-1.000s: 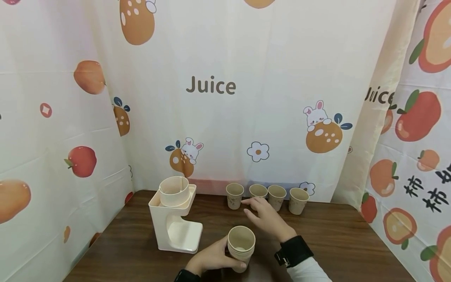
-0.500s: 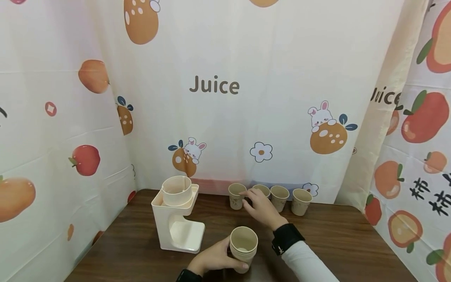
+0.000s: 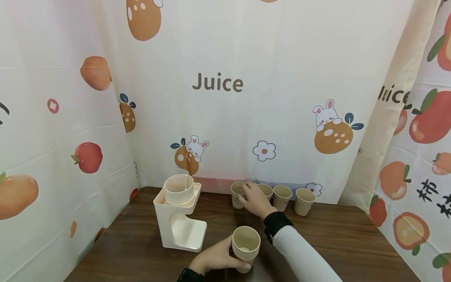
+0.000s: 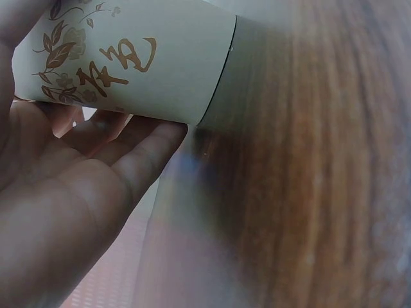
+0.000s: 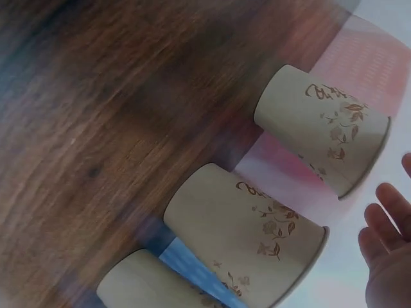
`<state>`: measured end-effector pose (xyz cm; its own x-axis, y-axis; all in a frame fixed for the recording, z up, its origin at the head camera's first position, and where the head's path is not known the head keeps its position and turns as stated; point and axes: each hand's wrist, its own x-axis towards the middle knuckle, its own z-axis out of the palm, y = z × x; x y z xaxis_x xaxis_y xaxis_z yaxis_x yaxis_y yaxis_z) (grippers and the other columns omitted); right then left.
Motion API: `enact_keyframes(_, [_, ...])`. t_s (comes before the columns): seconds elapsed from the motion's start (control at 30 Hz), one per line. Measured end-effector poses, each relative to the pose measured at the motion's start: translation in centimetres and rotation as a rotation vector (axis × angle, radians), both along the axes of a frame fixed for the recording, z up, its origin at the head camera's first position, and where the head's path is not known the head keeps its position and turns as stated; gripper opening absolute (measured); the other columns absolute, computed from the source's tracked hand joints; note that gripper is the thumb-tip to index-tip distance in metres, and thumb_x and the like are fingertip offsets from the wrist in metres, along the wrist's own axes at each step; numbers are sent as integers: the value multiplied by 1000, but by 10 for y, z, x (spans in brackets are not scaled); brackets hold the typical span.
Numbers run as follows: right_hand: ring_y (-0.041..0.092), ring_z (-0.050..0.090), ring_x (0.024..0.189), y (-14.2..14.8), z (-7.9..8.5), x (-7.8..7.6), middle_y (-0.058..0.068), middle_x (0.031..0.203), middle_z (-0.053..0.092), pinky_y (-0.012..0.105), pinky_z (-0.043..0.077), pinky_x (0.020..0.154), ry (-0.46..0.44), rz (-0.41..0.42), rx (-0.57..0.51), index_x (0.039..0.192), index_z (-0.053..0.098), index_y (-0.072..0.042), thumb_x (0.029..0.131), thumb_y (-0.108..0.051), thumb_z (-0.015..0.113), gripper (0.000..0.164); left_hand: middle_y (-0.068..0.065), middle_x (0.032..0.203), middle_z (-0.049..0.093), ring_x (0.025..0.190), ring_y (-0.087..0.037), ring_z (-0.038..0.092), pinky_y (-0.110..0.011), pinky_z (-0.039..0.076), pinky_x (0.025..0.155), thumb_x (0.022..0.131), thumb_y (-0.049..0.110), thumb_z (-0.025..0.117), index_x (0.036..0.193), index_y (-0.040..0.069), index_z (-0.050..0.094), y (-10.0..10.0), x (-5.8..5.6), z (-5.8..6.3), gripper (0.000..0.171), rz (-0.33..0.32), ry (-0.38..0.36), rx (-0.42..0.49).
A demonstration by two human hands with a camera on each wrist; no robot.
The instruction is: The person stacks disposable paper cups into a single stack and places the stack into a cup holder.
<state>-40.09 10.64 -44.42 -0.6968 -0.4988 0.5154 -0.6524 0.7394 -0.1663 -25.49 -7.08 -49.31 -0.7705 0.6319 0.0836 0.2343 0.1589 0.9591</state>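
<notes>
My left hand grips a stack of nested beige paper cups near the front of the table, mouths up. In the left wrist view, a printed paper cup lies between the thumb and the fingers. Farther back, my right hand reaches over to the leftmost paper cup of a row. Its fingers look slightly bent and hold nothing; in the right wrist view they appear apart from the nearest cups. Part of the second cup is hidden behind this hand.
A cream-coloured stand with a round container on top is at the left. Two more paper cups stand right of my right hand. A printed curtain closes off the back of the brown table.
My right hand has moved left along the row, from near the second cup to the leftmost one. The left hand keeps its grip on the stack. The view has shifted slightly.
</notes>
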Motion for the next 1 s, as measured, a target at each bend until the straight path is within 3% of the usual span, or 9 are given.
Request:
enact_keyframes(0.47, [33,45,108,-17,6,-10,18,120,51,51,44,89,-98,-62,57,121,57,-11,90,-32,59,37,-3,127,55,114,-13,47,-45,35,99,76,28,77,136,33,36,0,0,0,72,-5,-11,-5])
enact_keyframes(0.67, [36,43,110,-20,1,-13,20,122,48,52,43,90,-123,-118,92,124,55,-12,91,-34,57,39,-2,127,55,113,-11,47,-43,37,98,76,28,76,136,31,36,1,-1,0,72,-9,-5,-11])
enact_keyframes(0.83, [38,44,107,-23,-5,-15,22,120,48,54,44,87,-111,-136,110,123,56,-12,92,-35,53,38,0,127,55,114,-12,47,-44,36,98,76,29,76,136,33,35,0,0,1,73,-8,-11,-18])
enact_keyframes(1.0, [38,46,102,-26,-6,-14,23,115,51,55,45,83,-44,-123,119,121,59,-16,93,-33,53,33,2,125,55,114,-13,47,-46,35,98,75,29,77,135,34,36,-2,-1,1,73,7,-7,-16])
